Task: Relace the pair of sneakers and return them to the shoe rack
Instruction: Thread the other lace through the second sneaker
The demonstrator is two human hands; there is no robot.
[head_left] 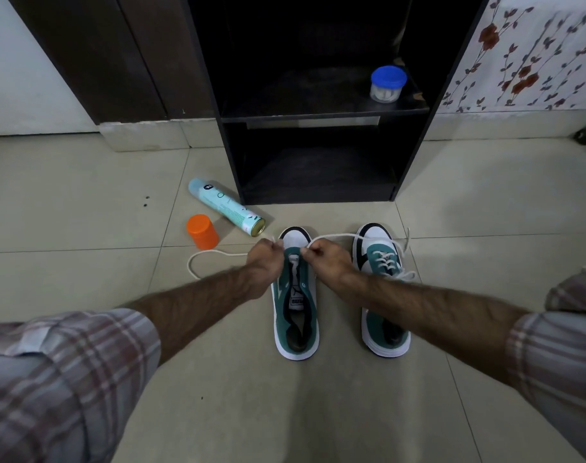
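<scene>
Both hands pinch a long white cord lace over the green-and-white cloth sneaker (pixel 296 295) on the smooth tile floor (pixel 84 182): left hand (pixel 264 262), right hand (pixel 328 259). It probably runs through the front holes.

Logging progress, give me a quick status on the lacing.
Both hands, left and right, pinching white lace over left sneaker. Right sneaker laced. Rack ahead, unobstructed.

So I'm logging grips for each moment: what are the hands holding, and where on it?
Both hands pinch the white shoelace over the left sneaker's toe end: left hand one strand, right hand the other.
</scene>
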